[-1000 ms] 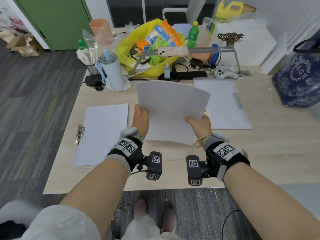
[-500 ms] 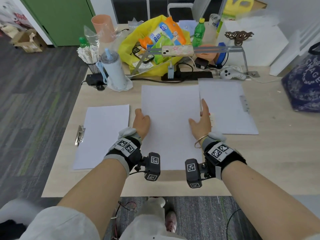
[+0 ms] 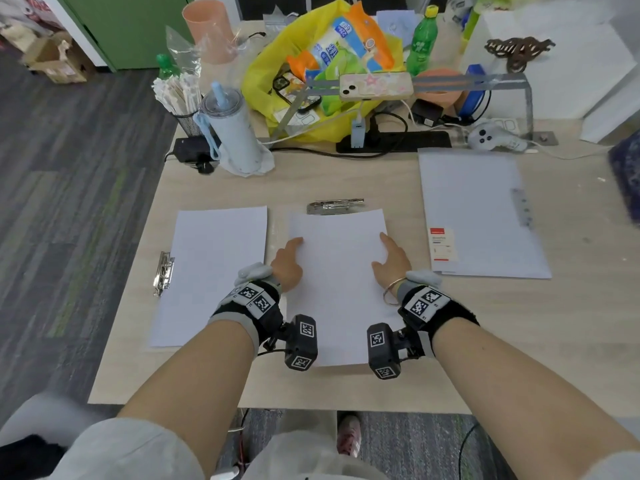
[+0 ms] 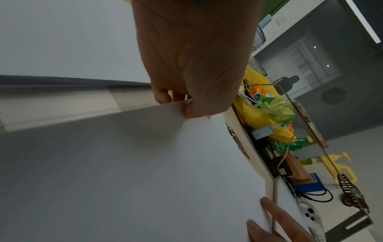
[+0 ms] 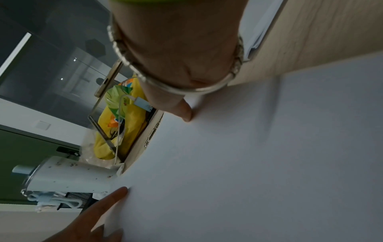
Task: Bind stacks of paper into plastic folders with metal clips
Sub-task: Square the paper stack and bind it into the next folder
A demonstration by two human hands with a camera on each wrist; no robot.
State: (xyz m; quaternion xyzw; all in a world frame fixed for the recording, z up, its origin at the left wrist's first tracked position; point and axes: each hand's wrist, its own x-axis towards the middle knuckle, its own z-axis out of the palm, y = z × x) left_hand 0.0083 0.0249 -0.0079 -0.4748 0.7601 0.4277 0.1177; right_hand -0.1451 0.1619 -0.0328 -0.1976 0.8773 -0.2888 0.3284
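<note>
— Where do we have the paper stack (image 3: 337, 285) right now?

— It lies flat in the middle of the table (image 3: 519, 341), straight ahead of us at twelve o'clock. Its far edge sits just short of a metal clip (image 3: 334, 206), which lies crosswise beyond it; whether paper and clip touch, we cannot tell.

— And our hands?

— Our left hand (image 3: 287, 265) is on the stack's left edge, at about ten o'clock. In the left wrist view the thumb (image 4: 199, 108) lies on top of the sheets while the fingertips (image 4: 162, 96) curl under the edge, so we pinch the paper there. Our right hand (image 3: 389, 261) is on the right edge, at about two o'clock. The thumb (image 5: 184, 113) presses on top of the sheets; the other fingers are hidden behind the hand and paper, so we cannot tell whether they curl under the edge.

— What else lies around us?

— At nine o'clock a second sheaf of paper (image 3: 211, 275) lies flat with another clip (image 3: 163, 273) at its left edge. At two o'clock sits a clear folder (image 3: 481, 216) with white sheets inside and a red-and-white label (image 3: 442, 244) near its left edge. Further off, at eleven o'clock, stands a pale blue tumbler (image 3: 230, 129); at twelve, a yellow bag (image 3: 322, 74) of snacks, a phone (image 3: 375, 85) on a metal stand, and a green bottle (image 3: 420, 43).
</note>
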